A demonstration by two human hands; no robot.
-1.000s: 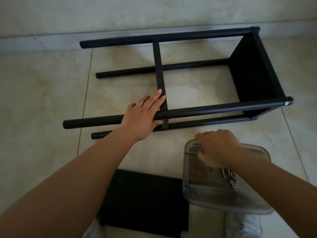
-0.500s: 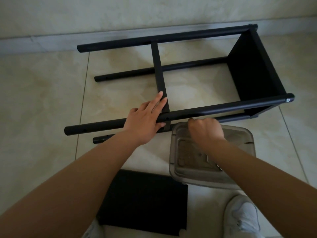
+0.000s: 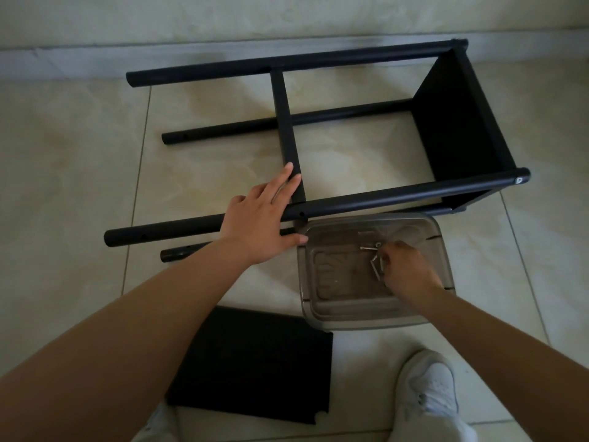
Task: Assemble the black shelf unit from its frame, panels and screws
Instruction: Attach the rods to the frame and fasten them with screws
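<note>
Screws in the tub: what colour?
Silver metal screws, clearest in the head view.

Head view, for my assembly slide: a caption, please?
Left hand steadies the black frame; right hand reaches for screws in the clear tub.

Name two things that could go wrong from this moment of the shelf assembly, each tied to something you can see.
1. The right hand is picking among loose screws in the clear plastic tub; one could slip and roll across the tiled floor.
2. Only the flat left hand steadies the black frame, lying on its side; it might shift.
</note>
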